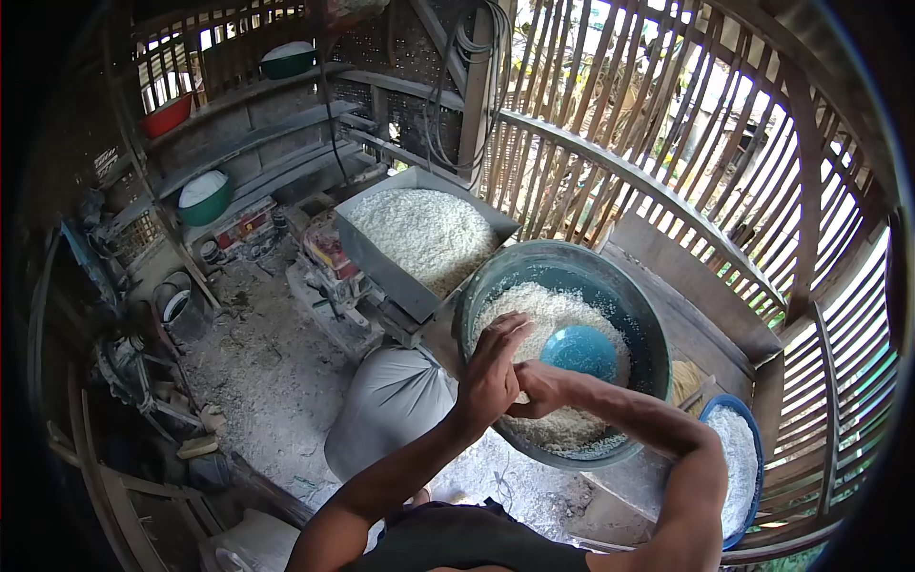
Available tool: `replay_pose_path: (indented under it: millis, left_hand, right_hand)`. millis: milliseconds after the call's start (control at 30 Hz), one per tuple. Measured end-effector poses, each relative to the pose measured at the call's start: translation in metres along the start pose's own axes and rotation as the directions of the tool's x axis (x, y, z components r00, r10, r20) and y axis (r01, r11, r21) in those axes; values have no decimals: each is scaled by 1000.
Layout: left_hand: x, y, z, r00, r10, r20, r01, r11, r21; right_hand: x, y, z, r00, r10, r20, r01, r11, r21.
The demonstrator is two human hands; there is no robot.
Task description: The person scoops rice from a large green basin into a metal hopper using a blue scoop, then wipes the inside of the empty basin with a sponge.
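Note:
Both my hands meet over a large green tub (658, 357) of white, rice-like grains (543, 310). My left hand (491, 377) is open, its fingers stretched out and pointing away from me over the tub's left side. Against its palm side, near the thumb, presses my right hand (540, 389) with fingers curled in. Whether the right fingers hold anything is hidden. A blue plastic bowl (579, 351) rests on the grains just beyond my right forearm, touched by neither hand.
A square metal hopper (376, 272) full of grains stands beyond the tub, on a machine (334, 253). Below it sits a full whitish sack (386, 405). A blue basin (753, 477) of white powder is at right. Green basins (205, 205) and a red one (167, 116) line the shelves.

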State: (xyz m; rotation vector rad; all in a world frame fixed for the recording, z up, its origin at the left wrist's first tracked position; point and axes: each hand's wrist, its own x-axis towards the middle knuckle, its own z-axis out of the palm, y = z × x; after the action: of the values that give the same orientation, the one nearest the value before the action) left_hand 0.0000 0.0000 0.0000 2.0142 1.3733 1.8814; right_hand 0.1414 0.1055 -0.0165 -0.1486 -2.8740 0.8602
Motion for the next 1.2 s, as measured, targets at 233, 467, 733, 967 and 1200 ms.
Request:
replay_pose_path:
  millis: [233, 467, 733, 967, 1200]
  left_hand:
    - [0, -4, 3, 997, -43, 59, 38, 995, 88]
    - [1, -7, 4, 997, -70, -13, 71, 993, 93]
    - [39, -30, 11, 948, -188, 257, 176, 982, 71]
    - [80, -76, 47, 835, -148, 529, -53, 937, 344]
    - [72, -58, 33, 785, -134, 604, -8, 974, 226]
  right_hand:
    - [21, 92, -52, 563, 533, -632, -755, 643, -130]
    - [70, 65, 5, 955, -53, -291, -26, 965, -260]
    - [1, 49, -33, 980, -44, -192, -50, 888, -457]
    - [-72, 165, -91, 711, 639, -296, -693, 562, -451]
    - [-188, 27, -24, 430, 889, -157, -850, 340, -403]
